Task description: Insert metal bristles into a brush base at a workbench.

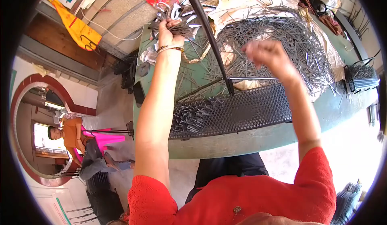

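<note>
My left hand [168,28] reaches to the far left of the green table, its fingers curled at a bunch of thin dark metal pins [183,30]. White cord or strap loops [175,12] lie just beyond it. What sits inside the fingers is hidden. Smeared by motion, my right hand [267,55] hovers above a wide heap of loose thin metal pins [300,43]. In front of both arms lies a black perforated metal tray [250,108]. Its left part holds many short dark metal pieces [193,116]; bare mesh shows towards the right.
A black metal post [207,31] rises between my hands. Pale sacking [278,1] edges the heap on the green table [225,144]. A wire basket of pins [361,78] stands at the right. Far left, a person [74,132] sits on a pink chair [109,137].
</note>
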Action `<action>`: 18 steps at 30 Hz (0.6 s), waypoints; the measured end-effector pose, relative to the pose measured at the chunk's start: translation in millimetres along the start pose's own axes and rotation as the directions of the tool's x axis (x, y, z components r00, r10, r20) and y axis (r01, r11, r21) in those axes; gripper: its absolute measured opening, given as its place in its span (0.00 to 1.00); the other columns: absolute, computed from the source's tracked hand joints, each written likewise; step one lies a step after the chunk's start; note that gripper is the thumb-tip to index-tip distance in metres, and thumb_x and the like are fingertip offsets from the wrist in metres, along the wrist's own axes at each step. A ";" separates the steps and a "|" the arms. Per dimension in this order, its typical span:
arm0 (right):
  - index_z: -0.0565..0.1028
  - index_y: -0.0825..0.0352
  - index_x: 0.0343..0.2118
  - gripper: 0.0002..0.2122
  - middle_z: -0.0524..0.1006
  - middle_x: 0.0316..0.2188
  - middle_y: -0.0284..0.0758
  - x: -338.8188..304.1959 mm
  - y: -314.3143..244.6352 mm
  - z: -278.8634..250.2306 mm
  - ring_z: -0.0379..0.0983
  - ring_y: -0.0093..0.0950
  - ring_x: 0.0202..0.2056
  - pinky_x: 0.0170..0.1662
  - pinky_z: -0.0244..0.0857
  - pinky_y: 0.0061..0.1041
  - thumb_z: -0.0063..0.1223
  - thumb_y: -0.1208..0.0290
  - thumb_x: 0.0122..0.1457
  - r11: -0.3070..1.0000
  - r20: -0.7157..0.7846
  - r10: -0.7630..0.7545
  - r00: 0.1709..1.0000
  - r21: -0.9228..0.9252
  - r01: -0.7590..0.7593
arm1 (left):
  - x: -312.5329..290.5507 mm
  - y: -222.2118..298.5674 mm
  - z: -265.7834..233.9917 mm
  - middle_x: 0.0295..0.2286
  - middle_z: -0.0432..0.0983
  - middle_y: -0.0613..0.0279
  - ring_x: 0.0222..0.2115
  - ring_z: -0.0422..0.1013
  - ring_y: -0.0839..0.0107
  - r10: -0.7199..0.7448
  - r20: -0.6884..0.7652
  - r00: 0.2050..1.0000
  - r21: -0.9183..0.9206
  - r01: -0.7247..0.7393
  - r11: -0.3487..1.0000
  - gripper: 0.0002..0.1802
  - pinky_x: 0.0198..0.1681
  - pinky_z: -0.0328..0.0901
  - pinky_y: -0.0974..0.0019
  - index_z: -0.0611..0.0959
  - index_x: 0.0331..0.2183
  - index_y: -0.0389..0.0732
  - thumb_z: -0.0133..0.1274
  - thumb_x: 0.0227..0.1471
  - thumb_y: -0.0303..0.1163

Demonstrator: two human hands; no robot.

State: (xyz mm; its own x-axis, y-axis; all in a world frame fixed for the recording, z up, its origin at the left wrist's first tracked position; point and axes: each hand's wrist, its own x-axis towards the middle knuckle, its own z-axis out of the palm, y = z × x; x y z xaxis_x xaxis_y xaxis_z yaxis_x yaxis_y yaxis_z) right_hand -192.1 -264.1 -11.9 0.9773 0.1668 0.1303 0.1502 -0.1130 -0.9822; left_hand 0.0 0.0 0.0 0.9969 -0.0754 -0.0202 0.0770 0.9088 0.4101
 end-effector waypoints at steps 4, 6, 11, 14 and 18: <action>0.68 0.70 0.50 0.23 0.75 0.26 0.31 -81.0 -6.9 116.0 0.66 0.17 0.21 0.25 0.62 0.16 0.56 0.62 0.55 0.798 0.392 0.108 0.914 0.514 -0.314 | -66.1 26.8 6.2 0.15 0.62 0.70 0.17 0.60 0.78 -0.007 0.089 0.996 -0.092 0.015 0.996 0.06 0.25 0.62 0.76 0.69 0.22 0.38 0.46 0.50 0.23; 0.58 0.73 0.56 0.30 0.73 0.28 0.31 -97.8 18.5 162.6 0.65 0.17 0.22 0.26 0.60 0.16 0.57 0.65 0.54 0.588 0.439 0.051 0.897 0.713 -0.382 | -113.1 23.9 9.2 0.17 0.62 0.71 0.18 0.58 0.80 0.007 0.091 0.996 -0.112 0.003 0.994 0.05 0.26 0.60 0.77 0.71 0.25 0.38 0.47 0.51 0.26; 0.56 0.71 0.56 0.32 0.68 0.29 0.30 -122.7 26.0 222.7 0.59 0.17 0.23 0.29 0.56 0.17 0.58 0.62 0.53 0.203 0.270 -0.034 0.962 0.945 -0.257 | -235.4 13.6 -26.4 0.22 0.65 0.71 0.20 0.57 0.81 0.134 0.001 0.991 -0.015 -0.134 0.991 0.07 0.27 0.60 0.76 0.74 0.34 0.36 0.48 0.53 0.29; 0.65 0.68 0.50 0.23 0.68 0.29 0.29 -147.0 37.7 236.2 0.57 0.16 0.24 0.30 0.56 0.17 0.56 0.63 0.55 0.102 0.247 0.112 0.963 0.961 -0.258 | -289.5 8.7 -59.3 0.24 0.64 0.72 0.21 0.56 0.81 0.228 -0.070 0.971 -0.024 -0.230 0.973 0.10 0.28 0.60 0.76 0.74 0.38 0.38 0.48 0.55 0.32; 0.72 0.67 0.40 0.12 0.71 0.28 0.30 -177.5 47.2 245.4 0.60 0.16 0.23 0.29 0.57 0.17 0.52 0.65 0.57 0.113 0.176 0.275 0.945 0.970 -0.213 | -330.2 -2.6 -84.4 0.25 0.64 0.72 0.23 0.57 0.80 0.332 -0.145 0.932 0.030 -0.331 0.943 0.11 0.30 0.61 0.73 0.73 0.40 0.41 0.48 0.56 0.34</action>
State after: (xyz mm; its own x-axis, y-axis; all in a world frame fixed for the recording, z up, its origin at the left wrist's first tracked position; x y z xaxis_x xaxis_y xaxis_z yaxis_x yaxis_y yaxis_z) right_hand -395.1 -58.7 -114.6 0.9390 0.2988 -0.1704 -0.3362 0.9022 -0.2702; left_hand -328.4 57.2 -71.4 0.9567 0.2907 -0.0147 -0.2578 0.8698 0.4207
